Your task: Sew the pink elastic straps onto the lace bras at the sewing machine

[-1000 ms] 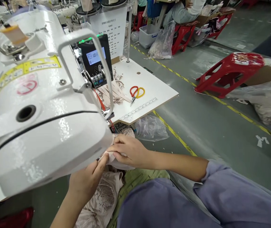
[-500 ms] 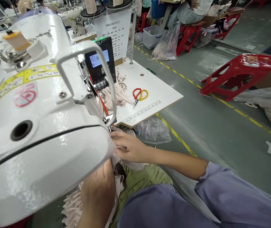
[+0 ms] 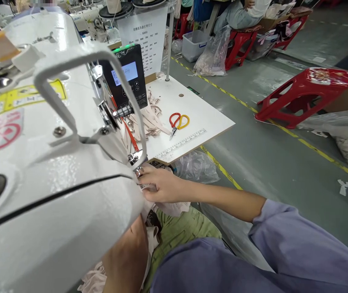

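Note:
A white sewing machine [image 3: 94, 219] fills the left side, its head covering part of the work. My right hand [image 3: 163, 185] is beside the needle area, thumb and fingers closed on a piece of pale pink fabric [image 3: 178, 208] that hangs over my lap. Low beside the machine head is my left hand [image 3: 129, 248]; its fingers are hidden behind the head, near the same fabric. More pale strips [image 3: 94, 278] hang below my left wrist. On the white table, scissors [image 3: 176, 127] with one red and one yellow handle lie beside a pile of pale fabric strips [image 3: 149, 122].
A control panel [image 3: 128, 77] with a lit screen stands behind the needle area. A printed ruler [image 3: 182, 144] runs along the table's front edge. A red stool [image 3: 308, 95] stands on the floor at right. Another person sits at the back, near a plastic bin [image 3: 193, 47].
My view has shifted, so the machine looks larger and further left. My right hand stays at the fabric near the needle area. More of my left hand is now covered by the machine head.

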`<state>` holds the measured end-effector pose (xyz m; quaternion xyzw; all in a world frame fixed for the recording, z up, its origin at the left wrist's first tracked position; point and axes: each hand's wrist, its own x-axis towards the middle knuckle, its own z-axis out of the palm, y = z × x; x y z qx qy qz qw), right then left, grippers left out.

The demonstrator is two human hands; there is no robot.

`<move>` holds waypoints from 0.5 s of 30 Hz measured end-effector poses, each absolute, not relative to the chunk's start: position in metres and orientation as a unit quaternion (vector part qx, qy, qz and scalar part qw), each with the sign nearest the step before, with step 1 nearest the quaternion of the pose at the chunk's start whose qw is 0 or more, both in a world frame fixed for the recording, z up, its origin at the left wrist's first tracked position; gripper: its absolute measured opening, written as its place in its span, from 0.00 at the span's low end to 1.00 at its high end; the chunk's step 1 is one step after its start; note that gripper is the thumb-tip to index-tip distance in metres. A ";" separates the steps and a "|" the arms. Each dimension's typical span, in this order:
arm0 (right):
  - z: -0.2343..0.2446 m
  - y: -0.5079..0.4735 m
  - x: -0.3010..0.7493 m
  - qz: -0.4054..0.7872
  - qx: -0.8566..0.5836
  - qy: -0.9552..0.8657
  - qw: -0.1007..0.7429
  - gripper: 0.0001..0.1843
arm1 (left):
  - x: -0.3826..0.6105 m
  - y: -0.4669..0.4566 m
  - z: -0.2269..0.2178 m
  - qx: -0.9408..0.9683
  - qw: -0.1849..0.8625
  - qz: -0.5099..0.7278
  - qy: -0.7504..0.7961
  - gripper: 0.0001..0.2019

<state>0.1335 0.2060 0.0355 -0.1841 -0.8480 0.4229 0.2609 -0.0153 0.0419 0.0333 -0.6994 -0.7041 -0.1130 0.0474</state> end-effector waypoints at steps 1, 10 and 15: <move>0.035 0.206 0.134 0.421 -0.184 -0.849 0.261 0.16 | -0.015 0.042 0.032 -0.701 0.040 -0.118 -0.702 0.15; 0.034 0.206 0.134 0.424 -0.179 -0.847 0.266 0.18 | -0.011 0.044 0.033 -0.706 -0.006 -0.156 -0.691 0.16; 0.030 0.208 0.137 0.418 -0.175 -0.850 0.268 0.20 | -0.010 0.045 0.032 -0.704 -0.001 -0.158 -0.693 0.16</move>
